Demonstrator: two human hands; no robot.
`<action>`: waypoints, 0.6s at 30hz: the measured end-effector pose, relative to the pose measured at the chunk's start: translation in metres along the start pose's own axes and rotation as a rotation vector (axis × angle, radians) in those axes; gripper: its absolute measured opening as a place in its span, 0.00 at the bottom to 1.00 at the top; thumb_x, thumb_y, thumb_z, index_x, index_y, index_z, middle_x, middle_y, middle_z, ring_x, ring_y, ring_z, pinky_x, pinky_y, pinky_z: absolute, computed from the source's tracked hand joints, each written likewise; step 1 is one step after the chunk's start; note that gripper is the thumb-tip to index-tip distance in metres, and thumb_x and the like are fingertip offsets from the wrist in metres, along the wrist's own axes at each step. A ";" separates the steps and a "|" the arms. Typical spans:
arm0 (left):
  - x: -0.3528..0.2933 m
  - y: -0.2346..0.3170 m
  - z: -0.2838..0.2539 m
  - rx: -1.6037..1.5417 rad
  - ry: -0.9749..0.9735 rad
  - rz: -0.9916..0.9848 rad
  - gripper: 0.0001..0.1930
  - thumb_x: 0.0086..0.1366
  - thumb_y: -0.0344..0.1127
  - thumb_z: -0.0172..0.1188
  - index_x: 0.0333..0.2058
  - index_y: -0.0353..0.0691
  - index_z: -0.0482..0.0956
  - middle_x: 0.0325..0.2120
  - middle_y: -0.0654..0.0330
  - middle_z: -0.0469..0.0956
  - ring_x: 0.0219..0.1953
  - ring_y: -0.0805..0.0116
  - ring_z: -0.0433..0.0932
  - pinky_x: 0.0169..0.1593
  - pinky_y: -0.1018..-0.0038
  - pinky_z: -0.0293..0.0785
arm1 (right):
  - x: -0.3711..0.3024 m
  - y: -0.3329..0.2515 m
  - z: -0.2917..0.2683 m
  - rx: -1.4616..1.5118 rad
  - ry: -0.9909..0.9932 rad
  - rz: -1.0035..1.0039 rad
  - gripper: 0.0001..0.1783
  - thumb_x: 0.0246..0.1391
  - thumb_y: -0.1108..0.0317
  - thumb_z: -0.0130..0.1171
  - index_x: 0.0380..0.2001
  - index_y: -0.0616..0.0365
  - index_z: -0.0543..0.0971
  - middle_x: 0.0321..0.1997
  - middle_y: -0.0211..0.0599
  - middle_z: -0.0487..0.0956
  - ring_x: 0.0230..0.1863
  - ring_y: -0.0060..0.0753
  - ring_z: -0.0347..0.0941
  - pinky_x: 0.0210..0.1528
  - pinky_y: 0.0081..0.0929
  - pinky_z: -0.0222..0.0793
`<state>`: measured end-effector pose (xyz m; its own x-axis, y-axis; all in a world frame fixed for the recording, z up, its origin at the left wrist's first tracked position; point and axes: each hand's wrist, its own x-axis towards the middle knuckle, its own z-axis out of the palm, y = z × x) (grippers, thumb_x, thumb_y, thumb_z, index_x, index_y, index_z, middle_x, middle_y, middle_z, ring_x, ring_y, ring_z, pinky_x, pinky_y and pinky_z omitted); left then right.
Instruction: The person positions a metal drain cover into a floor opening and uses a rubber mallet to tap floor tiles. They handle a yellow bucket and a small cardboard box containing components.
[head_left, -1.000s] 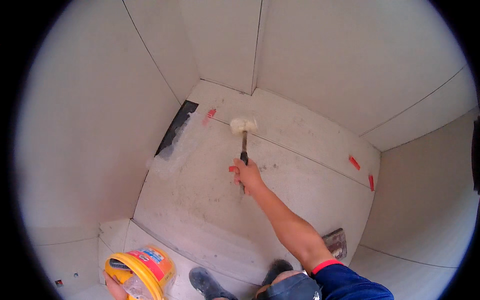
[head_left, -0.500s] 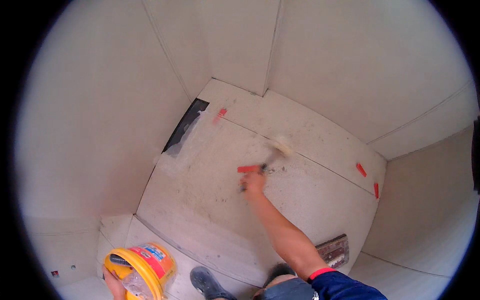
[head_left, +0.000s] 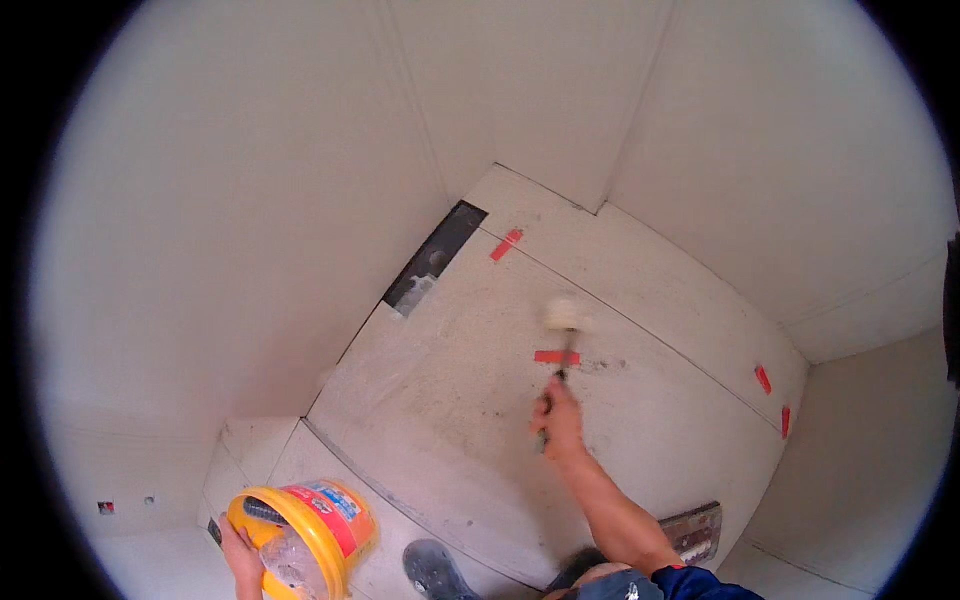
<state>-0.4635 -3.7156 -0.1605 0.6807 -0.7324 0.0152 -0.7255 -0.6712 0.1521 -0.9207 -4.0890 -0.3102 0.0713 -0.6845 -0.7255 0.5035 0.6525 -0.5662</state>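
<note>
My right hand (head_left: 560,420) grips the handle of a mallet (head_left: 564,316) with a pale, blurred head, held over the light floor tiles (head_left: 450,350). Its shaft passes across a red wedge-like strip (head_left: 545,357) on the floor, near some dark crumbs. At the lower left, my left hand (head_left: 238,552) is closed on the side of a yellow bucket (head_left: 335,540) with a red and blue label. The bucket is tilted, showing clear plastic and a dark object inside.
Other red strips lie by the far tile joint (head_left: 507,245) and near the right wall (head_left: 763,380). A dark recess (head_left: 440,255) runs along the left wall. A trowel-like flat tool (head_left: 695,530) is at the lower right, a grey shoe (head_left: 435,570) below.
My view has shifted, so the floor sits further right. The mallet now points away from me over the red strip, where before it leaned to the right. The left hand keeps the bucket.
</note>
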 end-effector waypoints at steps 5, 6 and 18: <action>-0.002 0.021 -0.013 -0.014 -0.027 -0.063 0.20 0.62 0.21 0.48 0.53 0.33 0.64 0.41 0.37 0.75 0.44 0.35 0.74 0.45 0.54 0.71 | 0.065 -0.007 0.005 0.300 0.212 -0.227 0.16 0.64 0.53 0.47 0.27 0.51 0.64 0.20 0.27 0.64 0.16 0.24 0.59 0.18 0.28 0.60; -0.002 0.019 -0.015 -0.016 -0.022 -0.047 0.20 0.61 0.21 0.48 0.54 0.33 0.64 0.41 0.37 0.76 0.44 0.35 0.75 0.45 0.54 0.71 | 0.076 0.002 0.025 0.282 0.247 -0.234 0.16 0.65 0.53 0.47 0.28 0.51 0.64 0.20 0.27 0.65 0.16 0.24 0.59 0.18 0.29 0.61; -0.003 0.005 -0.009 0.021 -0.030 -0.063 0.18 0.62 0.23 0.48 0.52 0.32 0.65 0.39 0.36 0.75 0.43 0.32 0.73 0.43 0.50 0.70 | 0.076 0.041 0.139 -0.087 -0.168 0.055 0.15 0.61 0.54 0.53 0.28 0.51 0.67 0.18 0.26 0.64 0.14 0.24 0.58 0.17 0.29 0.58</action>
<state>-0.4677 -3.7158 -0.1510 0.7224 -0.6911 -0.0232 -0.6832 -0.7185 0.1306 -0.7753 -4.1591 -0.3343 0.2434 -0.6871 -0.6846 0.4194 0.7110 -0.5644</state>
